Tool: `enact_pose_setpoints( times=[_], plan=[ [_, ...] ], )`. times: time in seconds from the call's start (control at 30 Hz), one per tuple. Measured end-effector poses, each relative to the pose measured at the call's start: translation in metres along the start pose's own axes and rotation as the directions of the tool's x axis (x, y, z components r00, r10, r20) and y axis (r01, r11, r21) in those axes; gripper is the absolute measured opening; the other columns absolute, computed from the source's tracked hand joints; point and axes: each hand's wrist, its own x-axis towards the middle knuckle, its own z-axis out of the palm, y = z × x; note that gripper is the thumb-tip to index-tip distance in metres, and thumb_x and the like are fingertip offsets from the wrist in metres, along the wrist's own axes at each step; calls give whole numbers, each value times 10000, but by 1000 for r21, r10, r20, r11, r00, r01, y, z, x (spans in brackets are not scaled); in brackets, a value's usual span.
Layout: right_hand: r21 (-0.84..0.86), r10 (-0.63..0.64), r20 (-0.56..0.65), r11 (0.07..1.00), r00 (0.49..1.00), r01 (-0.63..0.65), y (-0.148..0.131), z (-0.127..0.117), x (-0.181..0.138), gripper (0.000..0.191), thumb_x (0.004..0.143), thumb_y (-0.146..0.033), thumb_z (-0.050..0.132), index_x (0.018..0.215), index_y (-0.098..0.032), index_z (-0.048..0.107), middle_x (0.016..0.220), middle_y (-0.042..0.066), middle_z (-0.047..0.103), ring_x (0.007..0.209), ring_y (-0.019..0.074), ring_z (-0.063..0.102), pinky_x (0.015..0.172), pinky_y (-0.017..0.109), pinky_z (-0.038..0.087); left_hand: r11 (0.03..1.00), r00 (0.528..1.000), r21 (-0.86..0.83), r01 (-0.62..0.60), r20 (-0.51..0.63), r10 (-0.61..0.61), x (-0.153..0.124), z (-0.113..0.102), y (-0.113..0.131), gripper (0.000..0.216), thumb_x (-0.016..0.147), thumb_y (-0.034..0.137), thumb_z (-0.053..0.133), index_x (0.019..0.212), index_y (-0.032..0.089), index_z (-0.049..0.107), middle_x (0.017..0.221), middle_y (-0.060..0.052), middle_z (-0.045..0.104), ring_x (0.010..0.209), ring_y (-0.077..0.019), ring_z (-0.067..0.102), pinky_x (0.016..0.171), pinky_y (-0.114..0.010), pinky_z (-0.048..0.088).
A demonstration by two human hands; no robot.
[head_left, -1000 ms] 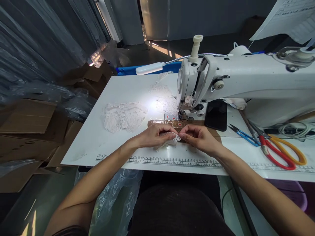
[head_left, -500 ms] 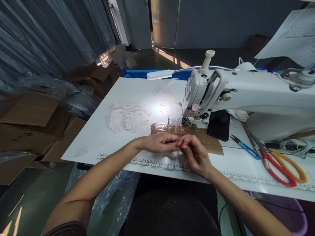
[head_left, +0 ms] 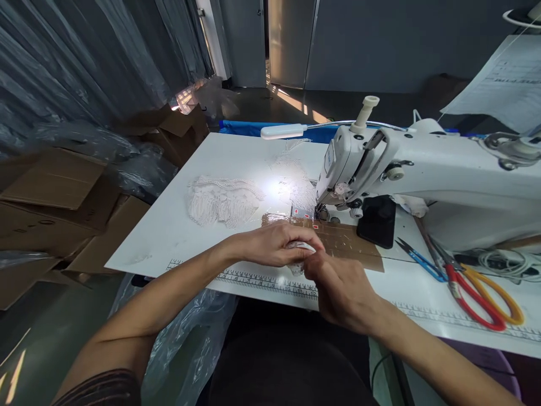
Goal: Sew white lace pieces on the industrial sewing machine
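A small piece of white lace is bunched between my two hands near the table's front edge. My left hand is closed on it, with the thumb and fingers curled around the white fabric. My right hand is closed against the lace's right side, back of the hand upward; its fingertips are mostly hidden. Just beyond my hands lies a brown taped strip in front of the white sewing machine. A heap of white lace trim rests to the left, and more lace lies by the needle.
A black phone-like slab lies beneath the machine arm. To its right are blue thread snips and scissors with red and orange handles. A printed ruler runs along the front edge. Cardboard boxes stand left of the table.
My right hand has rolled over, so its back now faces up and it sits slightly lower. My left hand has curled more around the lace. The view has shifted slightly.
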Motion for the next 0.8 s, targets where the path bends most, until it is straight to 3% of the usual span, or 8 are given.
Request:
enact_pose_setpoints(
  times=[0.13, 0.2, 0.37, 0.5, 0.6, 0.7, 0.8],
  plan=[
    [38, 37, -17, 999, 999, -36, 1, -9, -1, 384, 635, 40, 365, 931, -205, 375, 792, 14, 504, 665, 142, 444, 564, 252, 289, 985, 989, 124, -120, -76, 130, 2, 6, 3, 142, 946, 165, 520, 944, 157, 662, 807, -24, 699, 722, -103, 623, 692, -218, 470],
    [-36, 44, 4, 998, 999, -44, 6, -10, -4, 366, 608, 28, 365, 884, -212, 366, 766, 17, 497, 657, 153, 438, 554, 259, 276, 970, 985, 198, -142, -73, 159, 0, 9, 0, 155, 939, 144, 508, 895, 151, 657, 790, -27, 689, 724, -112, 623, 670, -222, 470],
    [-190, 89, 11, 978, 996, -85, 19, -6, -14, 309, 625, 6, 372, 844, -212, 387, 701, 4, 491, 597, 154, 420, 510, 273, 221, 931, 993, 363, -37, -90, 75, -1, 16, -12, 188, 935, 142, 478, 806, 145, 614, 716, -15, 635, 654, -116, 572, 594, -235, 425],
    [-78, 190, -37, 978, 981, -193, 15, -9, -6, 241, 735, -9, 401, 882, -196, 438, 707, -16, 525, 583, 120, 450, 521, 251, 254, 934, 996, 355, -42, -53, 65, 7, 17, -13, 201, 958, 169, 451, 803, 149, 576, 705, -6, 592, 642, -110, 533, 604, -239, 407],
    [-23, 176, -71, 984, 982, -178, 6, -15, 3, 212, 761, -15, 409, 878, -190, 438, 701, -18, 512, 581, 112, 452, 536, 242, 279, 958, 992, 258, -123, 7, 126, 12, 18, -10, 176, 955, 131, 421, 855, 143, 565, 767, -23, 610, 699, -112, 560, 652, -236, 433],
    [-149, 102, -48, 983, 994, -108, 8, -16, -1, 254, 699, 12, 383, 841, -196, 415, 693, -5, 508, 590, 133, 460, 531, 260, 269, 950, 981, 244, -194, 31, 192, 8, 16, -11, 178, 931, 86, 411, 835, 149, 547, 753, -20, 600, 698, -110, 554, 643, -230, 431],
    [-364, 134, -30, 921, 991, -136, 26, -11, -22, 253, 659, 12, 368, 788, -203, 401, 643, -2, 495, 541, 144, 449, 495, 273, 224, 922, 983, 365, -131, -74, 169, -2, 8, -18, 216, 939, 103, 394, 765, 165, 507, 670, 3, 527, 619, -108, 485, 563, -233, 381]
  ],
)
